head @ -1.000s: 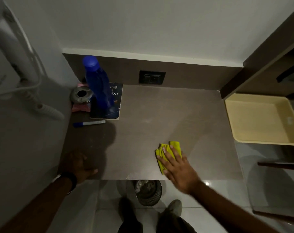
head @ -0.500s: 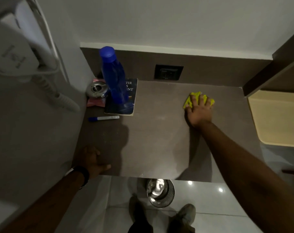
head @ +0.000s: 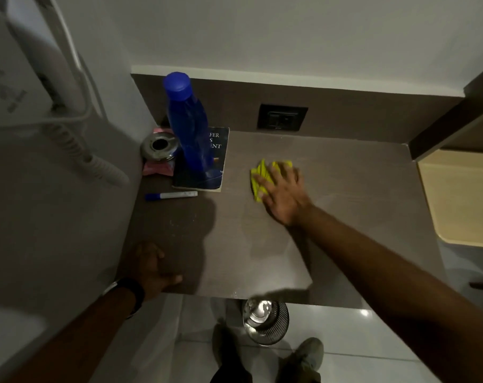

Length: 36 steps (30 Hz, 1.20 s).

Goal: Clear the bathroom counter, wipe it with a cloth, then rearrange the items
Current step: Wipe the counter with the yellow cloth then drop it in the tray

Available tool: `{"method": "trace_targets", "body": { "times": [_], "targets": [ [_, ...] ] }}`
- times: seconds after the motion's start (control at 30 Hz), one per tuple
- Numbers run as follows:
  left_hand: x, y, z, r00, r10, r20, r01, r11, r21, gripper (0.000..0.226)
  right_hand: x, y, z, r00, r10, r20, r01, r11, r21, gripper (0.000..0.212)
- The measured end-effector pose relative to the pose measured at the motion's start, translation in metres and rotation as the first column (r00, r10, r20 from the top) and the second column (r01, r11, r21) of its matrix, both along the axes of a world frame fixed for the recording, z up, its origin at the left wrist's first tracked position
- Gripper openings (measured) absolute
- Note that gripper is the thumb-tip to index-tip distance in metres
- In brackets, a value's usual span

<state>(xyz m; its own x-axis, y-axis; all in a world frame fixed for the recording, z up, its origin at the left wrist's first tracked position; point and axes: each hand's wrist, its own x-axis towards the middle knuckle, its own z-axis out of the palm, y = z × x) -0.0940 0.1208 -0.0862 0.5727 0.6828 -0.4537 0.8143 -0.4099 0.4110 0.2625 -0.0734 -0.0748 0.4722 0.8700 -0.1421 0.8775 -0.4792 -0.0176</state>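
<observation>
The dark paperback book [head: 207, 161] lying flat on the brown counter shows white cover lettering, partly hidden by the blue plastic bottle [head: 189, 123]: "FER", "S" and "ENT" on three lines. Grey print on the white wall-mounted unit [head: 11, 87] is too blurred to read.

Brown matte counter top [head: 331, 230] carried pale speckled smudges near its left side. Bright yellow folded cloth [head: 259, 175] showed under the right hand [head: 283, 194]. Far left: translucent deep-blue plastic bottle [head: 189, 125] with matching blue cap; dark navy paperback book [head: 207, 167] with white lettering; silver round metal ashtray [head: 159, 147], black centre, over a pink packet [head: 157, 168]. White marker pen [head: 171, 195] had a blue cap. Black wall socket [head: 282, 118] sat on the brown backsplash. Cream-yellow plastic tray [head: 461, 200] lay right. Left hand [head: 149, 268] wore a black wristband [head: 131, 293]. Shiny silver ribbed bin [head: 265, 323] stood on glossy white floor tiles.
</observation>
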Motion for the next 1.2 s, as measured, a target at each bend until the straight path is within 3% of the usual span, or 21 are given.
{"method": "trace_targets", "body": {
  "times": [0.07, 0.17, 0.33, 0.53, 0.73, 0.8, 0.97, 1.2],
  "targets": [
    [0.0, 0.0, -0.001, 1.0, 0.008, -0.001, -0.008, 1.0, -0.017, 0.072, 0.027, 0.035, 0.011, 0.994, -0.102, -0.024, 0.102, 0.995, -0.001, 0.058],
    [-0.001, 0.001, -0.003, 1.0, 0.003, 0.012, -0.002, 0.999, -0.038, 0.072, 0.05, 0.073, 0.016, 0.998, -0.056, 0.018, 0.056, 0.998, -0.01, 0.058],
    [0.0, 0.0, 0.002, 0.999, 0.009, 0.031, -0.007, 0.998, -0.059, 0.07, 0.08, 0.07, 0.019, 0.983, -0.185, 0.006, 0.185, 0.983, -0.009, 0.056],
    [0.005, 0.0, 0.008, 1.0, 0.01, -0.013, -0.011, 1.0, -0.023, 0.072, 0.133, -0.022, 0.022, 0.833, -0.552, 0.033, 0.553, 0.832, -0.047, 0.051],
    [0.0, 0.0, 0.007, 0.999, 0.018, -0.041, -0.02, 0.998, -0.055, 0.074, 0.126, -0.007, 0.026, 0.746, -0.665, 0.042, 0.665, 0.741, -0.091, 0.046],
    [-0.001, 0.0, 0.006, 0.998, 0.041, -0.048, -0.044, 0.996, -0.076, 0.074, 0.107, 0.003, 0.025, 0.793, -0.607, 0.043, 0.608, 0.789, -0.084, 0.048],
    [0.0, 0.001, 0.012, 0.992, 0.028, -0.122, -0.035, 0.998, -0.057, 0.075, 0.003, -0.008, 0.008, 0.962, -0.272, -0.018, 0.271, 0.962, -0.035, 0.065],
    [0.004, -0.006, 0.028, 0.982, 0.037, -0.184, -0.049, 0.997, -0.063, 0.074, -0.168, -0.001, -0.013, 0.975, 0.202, -0.092, -0.192, 0.975, 0.111, 0.067]
  ]
}}
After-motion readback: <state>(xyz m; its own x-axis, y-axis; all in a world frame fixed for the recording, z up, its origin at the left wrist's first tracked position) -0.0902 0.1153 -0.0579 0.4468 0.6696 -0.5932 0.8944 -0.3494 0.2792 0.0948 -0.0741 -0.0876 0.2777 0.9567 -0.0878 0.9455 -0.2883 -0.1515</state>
